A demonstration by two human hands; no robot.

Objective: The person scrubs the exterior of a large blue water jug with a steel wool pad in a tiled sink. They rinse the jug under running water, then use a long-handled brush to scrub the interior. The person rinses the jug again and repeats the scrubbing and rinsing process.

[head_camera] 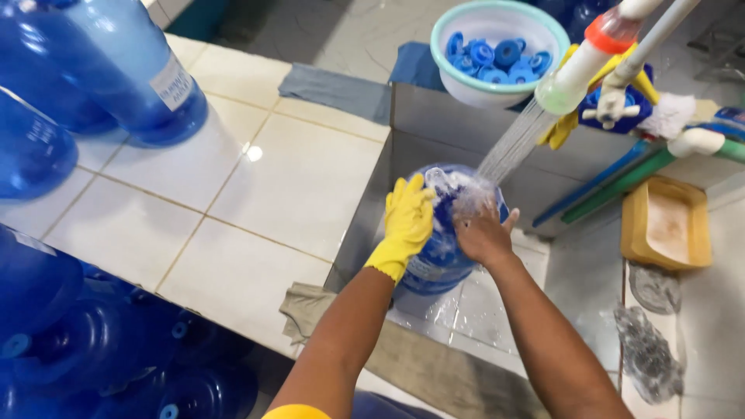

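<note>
Head view: gloved left hand (408,219) and bare right hand (483,233) clasp the blue jug (439,252) between them.

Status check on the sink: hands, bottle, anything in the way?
Left hand, yellow glove, braces the blue bottle. Right hand, bare, on its top under the water spray. Nothing blocking; bowl of caps on the ledge behind.

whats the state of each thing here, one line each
bottle: upright in the sink, wet, under the spray
tap: running, water streaming out
left hand: yellow-gloved, gripping the bottle's side
right hand: bare, wet, on the bottle's top
bowl: holding blue caps
tray: lying flat, nothing in it
bottles on counter: lying on their sides
sink: wet
</note>
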